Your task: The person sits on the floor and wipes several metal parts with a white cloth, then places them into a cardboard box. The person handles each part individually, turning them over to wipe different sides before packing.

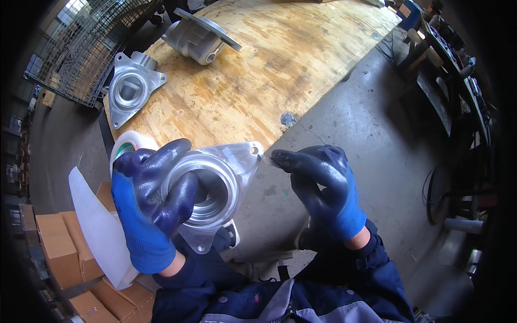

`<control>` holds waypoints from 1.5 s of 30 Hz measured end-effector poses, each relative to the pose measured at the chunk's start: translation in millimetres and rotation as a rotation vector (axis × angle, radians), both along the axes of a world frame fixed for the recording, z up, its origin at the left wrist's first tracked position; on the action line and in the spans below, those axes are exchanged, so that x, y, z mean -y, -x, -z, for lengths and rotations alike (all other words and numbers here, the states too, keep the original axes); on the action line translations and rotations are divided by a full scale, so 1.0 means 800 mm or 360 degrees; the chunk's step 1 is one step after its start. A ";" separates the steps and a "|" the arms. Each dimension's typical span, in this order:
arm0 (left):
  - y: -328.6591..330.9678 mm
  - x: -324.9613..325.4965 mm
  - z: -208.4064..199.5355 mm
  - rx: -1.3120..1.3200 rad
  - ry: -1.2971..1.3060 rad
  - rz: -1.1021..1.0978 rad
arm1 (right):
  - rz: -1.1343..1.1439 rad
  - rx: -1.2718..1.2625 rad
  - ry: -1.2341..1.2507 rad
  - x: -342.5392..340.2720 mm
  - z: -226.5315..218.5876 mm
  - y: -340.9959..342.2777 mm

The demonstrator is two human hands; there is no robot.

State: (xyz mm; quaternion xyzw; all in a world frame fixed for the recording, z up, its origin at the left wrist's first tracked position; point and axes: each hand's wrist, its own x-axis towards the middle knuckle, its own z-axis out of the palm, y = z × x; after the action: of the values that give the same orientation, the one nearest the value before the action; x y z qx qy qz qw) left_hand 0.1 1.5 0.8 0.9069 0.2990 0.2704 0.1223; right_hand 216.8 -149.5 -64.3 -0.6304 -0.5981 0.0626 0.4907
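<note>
One metal part [230, 175] is held up at the near end of the table [269, 59], the left hand [153, 185] grasping it around its round opening. Just right of its corner, the right hand [320, 180] pinches; on what, I cannot tell. Work on it looks unfinished. Two similar parts [141, 81] sit far left; their progress doesn't show.

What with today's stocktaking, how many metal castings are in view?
3: a held casting in the left hand, a nearer casting and, beyond it, a farther casting on the wooden table's left side. More may be hidden.
</note>
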 end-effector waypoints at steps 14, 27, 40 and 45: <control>-0.002 0.003 -0.001 0.0062 0.0092 -0.0014 | -0.0044 -0.0016 0.0042 0.004 0.001 0.003; -0.007 0.009 0.009 0.0351 0.0433 -0.0086 | -0.0084 -0.0181 -0.0069 -0.002 0.010 0.005; -0.025 0.047 0.014 0.0891 0.0697 -0.0389 | -0.0212 -0.1823 0.0391 0.007 0.017 0.020; -0.017 0.040 0.029 0.0412 0.0198 -0.0261 | -0.0095 -0.1682 0.0351 0.007 0.023 0.036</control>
State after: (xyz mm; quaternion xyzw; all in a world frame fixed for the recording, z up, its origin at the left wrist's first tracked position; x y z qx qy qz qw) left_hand 13.5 -30.6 -22.2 0.8278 0.3699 0.3750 0.1932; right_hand 187.8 -155.4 -82.5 -0.5437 -0.2773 0.4475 0.6537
